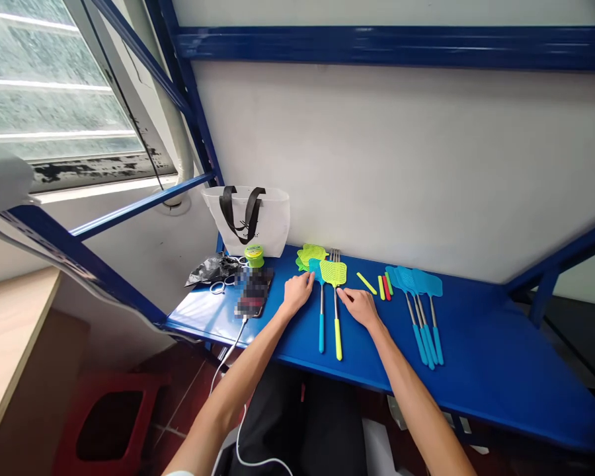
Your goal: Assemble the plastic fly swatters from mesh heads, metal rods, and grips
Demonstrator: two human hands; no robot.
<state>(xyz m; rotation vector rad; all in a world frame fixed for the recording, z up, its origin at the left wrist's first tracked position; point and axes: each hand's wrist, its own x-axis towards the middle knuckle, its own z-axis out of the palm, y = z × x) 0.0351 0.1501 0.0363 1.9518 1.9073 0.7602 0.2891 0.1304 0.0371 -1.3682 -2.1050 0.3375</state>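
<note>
Forearms (238,380) lead to open hands (297,295) (360,309) resting at a cyan flyswatter (321,330) and yellow flyswatter (333,272).

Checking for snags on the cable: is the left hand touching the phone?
Apart. The head view shows a stretch of blue shelf between the left hand and the phone.

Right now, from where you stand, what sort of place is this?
Probably a workroom: a blue steel shelf serves as bench, with fly swatters laid out on it, beside a frosted window.
</note>
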